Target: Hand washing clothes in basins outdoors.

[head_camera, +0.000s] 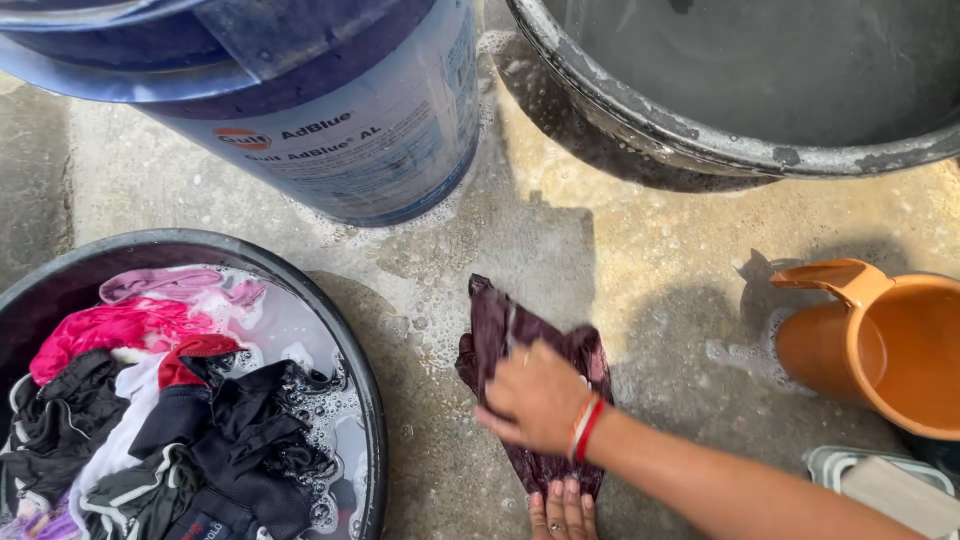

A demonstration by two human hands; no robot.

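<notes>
A wet maroon cloth [500, 335] lies crumpled on the soapy concrete floor [640, 250] in the middle of the view. My right hand [535, 398], with red threads on its wrist, reaches in from the lower right and presses down on the cloth with curled fingers. Only the fingertips of my left hand [563, 508] show at the bottom edge. They rest on the cloth's near end and pin it down.
A black basin [372, 420] at the lower left holds soapy water and several pink, red, black and white garments. A blue plastic drum [340, 130] stands at the top left, a large dark tub [700, 140] at the top right, an orange jug [880, 340] at the right.
</notes>
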